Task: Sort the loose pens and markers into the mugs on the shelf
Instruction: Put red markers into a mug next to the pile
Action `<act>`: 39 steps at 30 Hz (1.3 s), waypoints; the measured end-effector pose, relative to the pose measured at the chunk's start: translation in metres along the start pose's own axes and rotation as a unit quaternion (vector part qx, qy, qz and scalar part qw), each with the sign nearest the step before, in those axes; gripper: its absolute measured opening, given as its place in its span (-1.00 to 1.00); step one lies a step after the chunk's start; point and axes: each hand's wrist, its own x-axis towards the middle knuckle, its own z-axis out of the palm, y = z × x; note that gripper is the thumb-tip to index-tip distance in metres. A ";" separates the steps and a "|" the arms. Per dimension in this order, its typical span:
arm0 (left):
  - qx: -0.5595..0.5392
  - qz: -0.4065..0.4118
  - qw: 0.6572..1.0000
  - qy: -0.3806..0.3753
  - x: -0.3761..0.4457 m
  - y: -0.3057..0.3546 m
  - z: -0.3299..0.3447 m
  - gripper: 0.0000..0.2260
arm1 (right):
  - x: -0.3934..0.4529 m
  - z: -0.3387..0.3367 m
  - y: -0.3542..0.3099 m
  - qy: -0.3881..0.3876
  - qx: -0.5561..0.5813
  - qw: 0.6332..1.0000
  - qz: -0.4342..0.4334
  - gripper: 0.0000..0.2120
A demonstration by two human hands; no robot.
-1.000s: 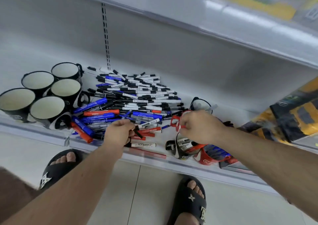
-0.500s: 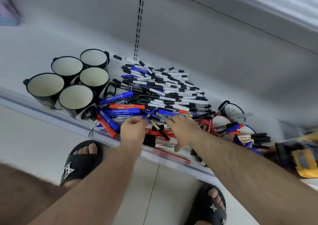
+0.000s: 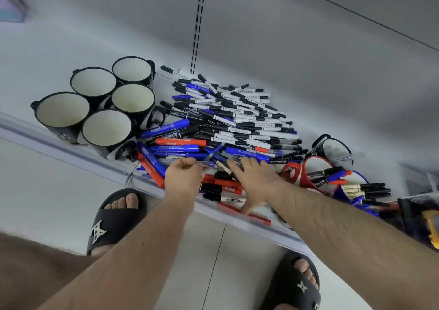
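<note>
While the big heap of loose pens and markers (image 3: pixel 228 122) still covers the white metal shelf (image 3: pixel 71 150), both hands work at its front edge.

The left hand (image 3: pixel 183 179) has its fingers curled round a slim clear-barrelled blue pen (image 3: pixel 204 164), pinching it by one end; the right hand (image 3: pixel 255 181) lies spread and flat on the pile, fingers straight, gripping nothing; five empty black cream-lined mugs (image 3: pixel 107 129) stand clustered left of the heap, and a red mug (image 3: pixel 319 174) to the right already holds several markers; a thin red pen (image 3: pixel 244 214) lies along the shelf lip, so I judge a sweep of the right palm could knock it to the floor; tugging the held pen from under its neighbours may also send others rolling off.
</note>
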 end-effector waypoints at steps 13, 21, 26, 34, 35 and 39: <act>-0.051 -0.042 0.998 -0.012 -0.012 0.001 0.008 -0.93 | 0.003 0.020 -0.005 0.030 0.090 0.995 0.007 -0.14; -0.054 -0.050 0.997 -0.013 -0.014 0.000 0.014 -0.92 | 0.013 0.027 -0.006 0.056 0.152 0.984 0.069 -0.28; -0.064 -0.056 0.996 -0.006 -0.011 0.002 0.012 -0.92 | 0.014 0.009 -0.005 0.044 0.150 0.984 0.079 -0.29; -0.056 -0.070 0.996 0.007 -0.012 -0.005 0.020 -0.94 | -0.004 -0.042 0.009 -0.003 0.196 0.979 0.064 -0.57; -0.055 -0.074 0.996 0.011 -0.012 -0.006 0.022 -0.93 | -0.007 -0.047 0.012 -0.002 0.198 0.978 0.064 -0.61; -0.066 -0.081 0.994 0.005 -0.018 -0.007 0.027 -0.89 | -0.025 -0.064 0.027 -0.019 0.238 0.966 0.099 -0.59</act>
